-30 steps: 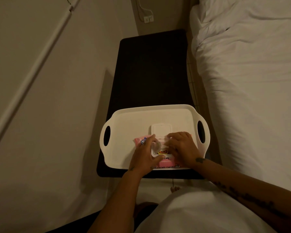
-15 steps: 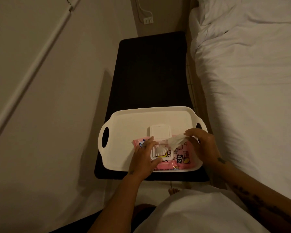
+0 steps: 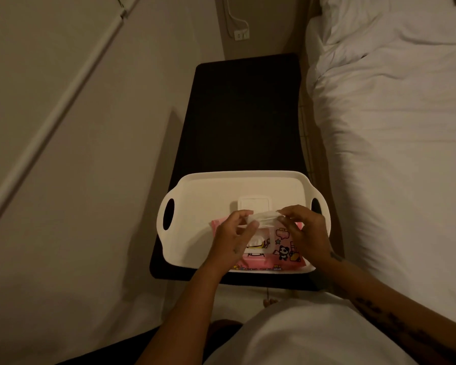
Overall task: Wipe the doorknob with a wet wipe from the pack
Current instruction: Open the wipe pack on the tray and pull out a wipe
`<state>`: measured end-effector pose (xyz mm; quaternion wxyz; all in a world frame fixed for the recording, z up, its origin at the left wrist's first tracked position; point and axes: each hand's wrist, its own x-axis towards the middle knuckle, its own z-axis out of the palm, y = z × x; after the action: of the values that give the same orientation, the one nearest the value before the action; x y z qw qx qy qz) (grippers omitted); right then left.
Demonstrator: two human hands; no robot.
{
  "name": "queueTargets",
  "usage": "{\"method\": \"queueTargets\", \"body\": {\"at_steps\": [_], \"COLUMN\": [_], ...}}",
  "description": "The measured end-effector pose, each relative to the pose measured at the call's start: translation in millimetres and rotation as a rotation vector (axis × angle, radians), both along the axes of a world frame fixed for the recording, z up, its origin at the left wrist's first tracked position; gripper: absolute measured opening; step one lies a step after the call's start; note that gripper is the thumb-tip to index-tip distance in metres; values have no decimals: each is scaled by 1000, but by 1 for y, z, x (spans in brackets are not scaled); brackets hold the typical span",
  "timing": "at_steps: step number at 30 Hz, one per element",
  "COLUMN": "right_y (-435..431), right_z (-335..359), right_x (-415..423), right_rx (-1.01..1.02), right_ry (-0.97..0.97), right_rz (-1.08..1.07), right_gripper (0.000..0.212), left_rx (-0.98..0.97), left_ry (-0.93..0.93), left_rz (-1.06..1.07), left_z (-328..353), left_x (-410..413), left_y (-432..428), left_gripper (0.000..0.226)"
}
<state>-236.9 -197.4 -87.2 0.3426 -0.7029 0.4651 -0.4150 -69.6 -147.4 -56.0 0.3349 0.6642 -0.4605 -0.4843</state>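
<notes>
Both hands, the left hand and right hand, pinched one soft, floppy wet wipe by its ends, at 12 o'clock above the pink pack.

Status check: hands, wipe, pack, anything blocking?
Left hand and right hand pinch one wet wipe above pack. Pack lid open, on white tray. Doorknob not in view.

Dark table, centre of frame

The dark table carries a white tray at its lower end, holding the pink wipe pack.
</notes>
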Motion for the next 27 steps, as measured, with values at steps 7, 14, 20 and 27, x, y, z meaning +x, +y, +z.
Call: {"method": "queueTargets", "body": {"at_steps": [7,14,20,27], "right_y": [-13,-46,-37,6], "right_z": [1,-3,10,12], "right_x": [18,44,50,33], "right_rx": [121,184,87,-72], "right_ry": [147,546,439,397], "right_rz": [262,308,250,474], "right_gripper": [26,49,40,29], "left_rx": [12,30,37,68], "left_ry": [151,152,211,206], "left_rz": [285,392,414,487], "left_z": [0,-9,-5,-10], "left_x": [19,40,46,58], "left_y": [9,29,38,45], "left_gripper": [34,42,46,51]}}
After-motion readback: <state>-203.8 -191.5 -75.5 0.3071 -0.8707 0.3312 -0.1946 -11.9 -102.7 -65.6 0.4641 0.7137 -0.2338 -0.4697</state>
